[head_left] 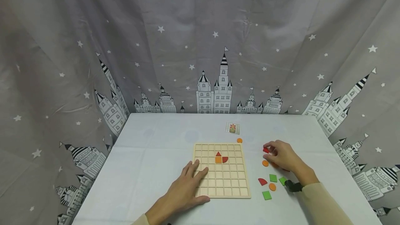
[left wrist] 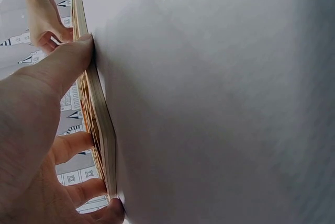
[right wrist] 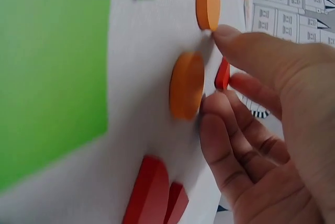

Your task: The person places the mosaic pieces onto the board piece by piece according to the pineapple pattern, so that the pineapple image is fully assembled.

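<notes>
A wooden grid board [head_left: 226, 184] lies on the white table. In its cells sit a red triangle [head_left: 218, 154], an orange square [head_left: 218, 160] and a red quarter-circle [head_left: 225, 159]. My left hand [head_left: 186, 187] rests on the board's left side with fingers spread, the thumb [left wrist: 78, 51] on the near edge. To the right of the board, my right hand [head_left: 283, 155] has its thumb and index finger about a small red piece [head_left: 266, 149], pinching it; its exact shape is partly hidden. In the right wrist view, orange discs [right wrist: 187, 85] lie close to the fingers.
Loose around the right hand lie green squares [head_left: 273, 178], orange discs [head_left: 272, 186] and a red quarter-circle [head_left: 262, 181]. A small pattern card [head_left: 232, 128] lies beyond the board, with an orange disc [head_left: 239, 140] near the far edge. A grey curtain [head_left: 175, 44] hangs behind the table.
</notes>
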Demonstrator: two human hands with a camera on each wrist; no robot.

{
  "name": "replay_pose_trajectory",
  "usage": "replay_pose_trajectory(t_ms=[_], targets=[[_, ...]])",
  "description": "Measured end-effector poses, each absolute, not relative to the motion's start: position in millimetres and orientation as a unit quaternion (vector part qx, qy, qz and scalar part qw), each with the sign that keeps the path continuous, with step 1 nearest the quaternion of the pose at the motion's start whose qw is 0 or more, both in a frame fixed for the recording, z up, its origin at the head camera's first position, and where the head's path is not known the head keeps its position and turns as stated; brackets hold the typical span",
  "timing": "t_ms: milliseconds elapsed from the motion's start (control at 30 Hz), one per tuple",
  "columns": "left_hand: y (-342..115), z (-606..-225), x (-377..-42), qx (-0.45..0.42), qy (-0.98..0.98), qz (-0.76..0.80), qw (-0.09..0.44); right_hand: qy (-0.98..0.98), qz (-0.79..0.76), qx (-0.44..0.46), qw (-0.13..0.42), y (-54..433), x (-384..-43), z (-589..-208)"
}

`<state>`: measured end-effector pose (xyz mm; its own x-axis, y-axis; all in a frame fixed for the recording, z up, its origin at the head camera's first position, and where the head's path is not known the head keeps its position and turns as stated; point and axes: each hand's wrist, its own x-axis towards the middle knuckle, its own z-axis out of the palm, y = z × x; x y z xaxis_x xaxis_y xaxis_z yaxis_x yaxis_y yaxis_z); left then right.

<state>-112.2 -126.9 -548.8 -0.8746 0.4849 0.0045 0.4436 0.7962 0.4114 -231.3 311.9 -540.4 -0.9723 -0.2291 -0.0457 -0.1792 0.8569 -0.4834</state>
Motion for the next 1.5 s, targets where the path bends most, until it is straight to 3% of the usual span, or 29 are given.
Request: replay_pose_trajectory(t_ms=[300, 1133, 1500], targets=[[-127.5, -549.1, -111.5, 0.244, 0.946, 0.207, 0.052, 0.958, -0.269, -0.084, 0.046, 298.0, -238.0, -543.0], [-127.1, -549.5, -111.6, 0.238, 0.948, 0.204, 0.058, 0.948, -0.276, -0.149, 0.053, 264.0, -239.0, -534.6], [-128.0, -549.7, -111.1, 0.241, 0.947, 0.207, 0.054, 0.919, -0.323, -0.227, -0.015, 233.1, -229.5, -526.1]])
